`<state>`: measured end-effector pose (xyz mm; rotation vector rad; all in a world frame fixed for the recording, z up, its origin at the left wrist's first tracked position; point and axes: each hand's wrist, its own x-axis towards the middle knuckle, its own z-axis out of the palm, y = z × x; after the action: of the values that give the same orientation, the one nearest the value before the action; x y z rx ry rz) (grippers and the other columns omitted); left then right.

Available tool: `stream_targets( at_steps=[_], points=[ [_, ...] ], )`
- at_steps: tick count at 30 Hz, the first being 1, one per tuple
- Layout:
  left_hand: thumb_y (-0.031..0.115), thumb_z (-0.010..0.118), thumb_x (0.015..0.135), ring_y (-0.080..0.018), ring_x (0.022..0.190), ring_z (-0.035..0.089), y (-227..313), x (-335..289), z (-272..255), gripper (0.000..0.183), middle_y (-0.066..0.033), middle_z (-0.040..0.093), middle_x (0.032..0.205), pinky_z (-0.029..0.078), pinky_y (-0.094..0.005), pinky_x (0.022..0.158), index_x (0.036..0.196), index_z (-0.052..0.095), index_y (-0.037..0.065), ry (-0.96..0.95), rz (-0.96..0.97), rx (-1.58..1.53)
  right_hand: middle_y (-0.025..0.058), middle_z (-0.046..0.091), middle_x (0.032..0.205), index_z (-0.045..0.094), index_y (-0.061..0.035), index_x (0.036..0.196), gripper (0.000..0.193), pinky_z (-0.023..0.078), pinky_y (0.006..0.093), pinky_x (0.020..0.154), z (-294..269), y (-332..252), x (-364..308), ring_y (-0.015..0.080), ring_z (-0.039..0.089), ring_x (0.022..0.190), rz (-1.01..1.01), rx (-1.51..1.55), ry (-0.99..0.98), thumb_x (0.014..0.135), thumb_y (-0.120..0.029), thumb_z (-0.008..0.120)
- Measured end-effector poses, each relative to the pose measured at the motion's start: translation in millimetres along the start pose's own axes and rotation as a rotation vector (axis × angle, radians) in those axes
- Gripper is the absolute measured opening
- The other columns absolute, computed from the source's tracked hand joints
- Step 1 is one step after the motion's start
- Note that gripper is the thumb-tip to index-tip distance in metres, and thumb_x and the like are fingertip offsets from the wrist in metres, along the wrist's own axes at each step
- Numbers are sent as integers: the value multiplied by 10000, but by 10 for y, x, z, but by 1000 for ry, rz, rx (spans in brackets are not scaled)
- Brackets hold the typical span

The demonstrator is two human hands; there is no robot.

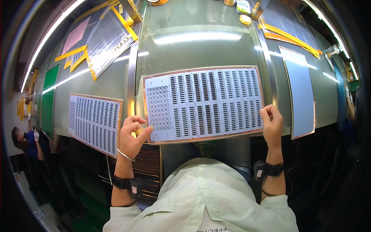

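A flat circuit board panel [191,106] with a pale blue-white face lies in front of me. It carries rows of black slot shapes, a block of small circles at its left end, and a copper-coloured border. My left hand [132,135] is closed at the panel's lower left edge, thumb over the face and fingers curled. At the right edge, my right hand [272,121] pinches the panel between thumb and fingers. The panel's near edge reaches the front of the glass-like tabletop [193,50].
A similar patterned panel [94,123] lies at left, beside a green panel [49,100]. On the right is a plain pale blue panel [299,89]. Yellow-taped films [110,42] lie at back left, others [288,27] at back right. Another person [33,141] works far left.
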<state>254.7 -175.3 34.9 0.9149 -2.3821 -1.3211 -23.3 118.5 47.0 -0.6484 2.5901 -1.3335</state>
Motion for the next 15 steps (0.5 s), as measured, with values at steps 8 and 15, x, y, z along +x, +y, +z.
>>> stream_targets(
  at_steps=[8,15],
  points=[
    [143,708,838,-130,860,546,87,729,2,343,-74,607,941,420,-260,793,593,498,28,18,-37,-14,42,511,660,517,5,762,164,403,270,614,154,-91,687,111,467,644,69,38,-25,889,-79,578],
    [132,700,837,-171,971,583,-20,830,17,283,-125,645,1071,431,-297,878,634,529,33,-76,-24,-154,18,523,672,523,-10,772,147,404,253,614,226,57,769,88,476,658,176,113,-84,899,-69,568]
  ],
)
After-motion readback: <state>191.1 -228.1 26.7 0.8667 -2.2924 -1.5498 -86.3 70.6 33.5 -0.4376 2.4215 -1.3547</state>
